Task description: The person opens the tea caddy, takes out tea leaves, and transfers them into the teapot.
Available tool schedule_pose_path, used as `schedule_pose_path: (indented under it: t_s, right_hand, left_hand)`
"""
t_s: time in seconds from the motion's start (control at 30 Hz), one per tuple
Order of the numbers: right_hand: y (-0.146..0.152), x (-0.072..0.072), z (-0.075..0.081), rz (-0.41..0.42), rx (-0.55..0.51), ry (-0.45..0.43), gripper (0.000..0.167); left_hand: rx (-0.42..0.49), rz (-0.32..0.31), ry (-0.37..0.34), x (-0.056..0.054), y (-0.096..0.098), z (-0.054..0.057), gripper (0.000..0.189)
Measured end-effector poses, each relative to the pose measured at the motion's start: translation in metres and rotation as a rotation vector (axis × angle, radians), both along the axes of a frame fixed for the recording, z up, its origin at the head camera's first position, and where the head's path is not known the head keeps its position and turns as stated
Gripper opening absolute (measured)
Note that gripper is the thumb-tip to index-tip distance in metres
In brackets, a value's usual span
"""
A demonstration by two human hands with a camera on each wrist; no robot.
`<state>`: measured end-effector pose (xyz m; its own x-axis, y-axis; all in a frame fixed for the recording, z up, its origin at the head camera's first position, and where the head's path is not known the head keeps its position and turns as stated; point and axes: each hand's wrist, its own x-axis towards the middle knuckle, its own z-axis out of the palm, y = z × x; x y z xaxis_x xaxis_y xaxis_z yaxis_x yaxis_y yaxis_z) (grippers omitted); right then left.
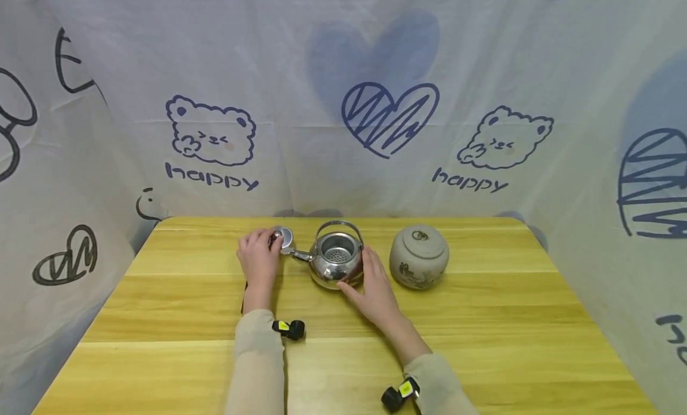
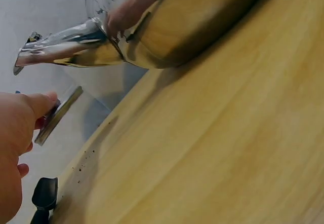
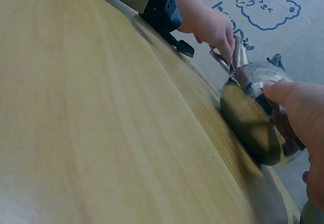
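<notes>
In the head view, my left hand (image 1: 260, 257) pinches a small round metal lid (image 1: 284, 239) by its top, left of the teapot's spout. The lid (image 2: 61, 115) is tilted and raised off the table in the left wrist view. A shiny steel teapot (image 1: 335, 272) stands uncovered on the table, its handle upright and a perforated strainer (image 1: 338, 256) showing inside. My right hand (image 1: 376, 287) holds the teapot's right side, thumb on the front and fingers along the side. The thumb lies on the teapot (image 3: 253, 117) in the right wrist view, where the other fingers are mostly hidden.
A grey ceramic jar (image 1: 418, 257) with its lid on stands right of the teapot. Beside my left wrist lies a black scoop (image 2: 45, 192), near a few dark crumbs (image 2: 83, 165). Printed cloth (image 1: 300, 164) hangs behind the wooden table (image 1: 483, 331).
</notes>
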<state>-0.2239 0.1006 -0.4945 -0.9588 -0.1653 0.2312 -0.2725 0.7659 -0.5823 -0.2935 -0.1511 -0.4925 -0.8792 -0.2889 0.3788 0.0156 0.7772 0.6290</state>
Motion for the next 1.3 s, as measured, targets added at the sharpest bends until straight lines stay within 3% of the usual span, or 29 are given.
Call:
schedule_pose_path:
  t_s: [0.47,0.87,1.07,1.2,1.3]
  right_hand:
    - [0.001,0.002,0.001,0.009,0.001,0.02,0.098]
    - [0.002,0.005,0.0,0.027,0.007,0.039,0.097]
    - [0.002,0.005,0.001,0.027,0.005,0.039,0.096]
    - [0.002,0.004,0.001,0.026,0.002,0.036,0.096]
    - [0.002,0.003,0.001,0.021,0.009,0.028,0.097]
  left_hand:
    - [-0.073,-0.075,-0.149,-0.001,0.001,-0.007,0.035]
    - [-0.139,-0.084,-0.13,0.002,0.005,-0.008,0.027]
    - [-0.094,-0.086,-0.131,0.002,0.001,-0.008,0.028]
    - [-0.047,-0.077,-0.113,0.003,-0.003,-0.001,0.031]
    - [-0.023,-0.059,-0.092,0.005,-0.005,0.009,0.032]
